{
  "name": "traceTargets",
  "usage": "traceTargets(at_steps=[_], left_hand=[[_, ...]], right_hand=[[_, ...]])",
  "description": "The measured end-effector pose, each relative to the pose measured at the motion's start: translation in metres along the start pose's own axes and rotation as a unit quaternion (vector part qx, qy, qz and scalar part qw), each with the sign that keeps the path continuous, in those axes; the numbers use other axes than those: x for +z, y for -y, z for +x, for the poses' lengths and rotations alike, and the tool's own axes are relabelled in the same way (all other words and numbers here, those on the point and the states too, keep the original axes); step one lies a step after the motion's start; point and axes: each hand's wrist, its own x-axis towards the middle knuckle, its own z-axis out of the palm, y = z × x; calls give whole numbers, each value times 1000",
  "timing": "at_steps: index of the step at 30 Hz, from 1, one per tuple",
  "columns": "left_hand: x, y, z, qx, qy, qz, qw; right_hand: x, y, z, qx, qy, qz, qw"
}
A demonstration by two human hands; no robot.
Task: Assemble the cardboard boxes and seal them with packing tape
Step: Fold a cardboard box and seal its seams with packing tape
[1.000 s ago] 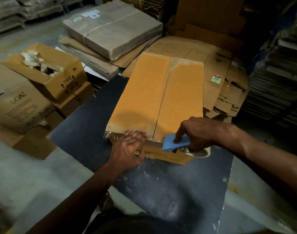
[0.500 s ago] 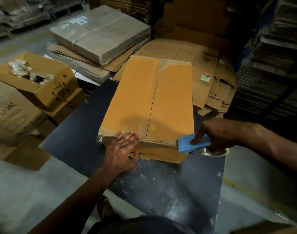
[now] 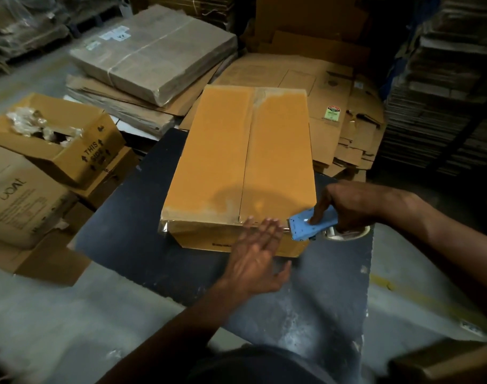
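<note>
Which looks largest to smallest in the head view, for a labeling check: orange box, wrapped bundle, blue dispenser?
1. orange box, though it sits nearer the camera
2. wrapped bundle, so unsure against the box
3. blue dispenser

Dark table [image 3: 142, 245] carries 1 closed cardboard box [image 3: 236, 162], lying flat.

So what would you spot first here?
The big orange box on the dark table, mid-picture. At its near edge, the left hand lies flat, fingers straight, while the right hand grips a blue tape gun by the box's near right corner.
</note>
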Motion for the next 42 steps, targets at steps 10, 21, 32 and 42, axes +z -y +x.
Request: traceTargets(at_steps=[10, 21, 32, 42], left_hand=[[-7, 25, -6, -27, 16, -3, 1000], [-23, 29, -9, -145, 23, 40, 988], [-12, -28, 22, -65, 8, -45, 997], [-9, -21, 20, -43, 28, -70, 996]], right_hand=[[6, -3, 0, -7, -21, -22, 1000], [20, -19, -3, -23, -42, 12, 999], [24, -13, -9, -24, -74, -54, 996], [35, -33, -18, -53, -65, -57, 995]])
